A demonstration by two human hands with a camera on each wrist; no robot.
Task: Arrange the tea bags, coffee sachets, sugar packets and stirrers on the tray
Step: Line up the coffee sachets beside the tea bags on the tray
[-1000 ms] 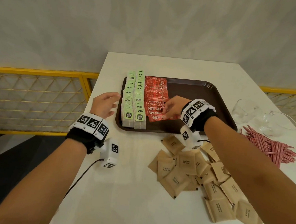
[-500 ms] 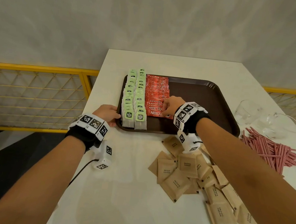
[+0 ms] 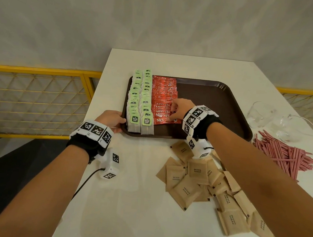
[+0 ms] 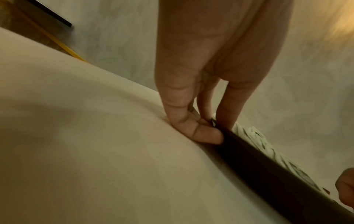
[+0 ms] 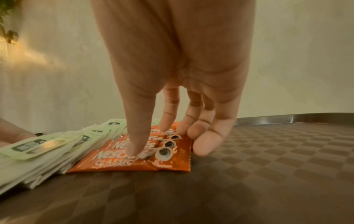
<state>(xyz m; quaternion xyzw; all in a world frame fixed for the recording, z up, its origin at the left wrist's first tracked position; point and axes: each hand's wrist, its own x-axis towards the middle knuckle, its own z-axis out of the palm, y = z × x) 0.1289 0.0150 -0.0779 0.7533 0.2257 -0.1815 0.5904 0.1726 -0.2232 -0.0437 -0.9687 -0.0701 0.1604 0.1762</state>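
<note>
A brown tray [image 3: 211, 97] on the white table holds two rows of green tea bags [image 3: 140, 101] at its left and a row of red coffee sachets [image 3: 164, 92] beside them. My left hand [image 3: 113, 120] grips the tray's left rim near the front corner, thumb at the outer edge [image 4: 201, 136] and fingers over the rim [image 4: 258, 166]. My right hand [image 3: 177, 110] rests with straight fingers on the nearest coffee sachets [image 5: 118, 163], thumb pressing the front one, holding nothing. Brown sugar packets [image 3: 193, 179] lie loose in front of the tray. Pink stirrers [image 3: 282, 155] lie heaped to the right.
Two clear glass cups [image 3: 261, 115] [image 3: 294, 129] stand at the table's right edge, behind the stirrers. The tray's right half [image 5: 268, 166] is bare. A yellow railing [image 3: 41, 73] runs left of the table, with a wall behind.
My left hand dropped from a hover onto the tray's left rim. My right hand moved to the front coffee sachets, and the crooked nearest one now lies straight.
</note>
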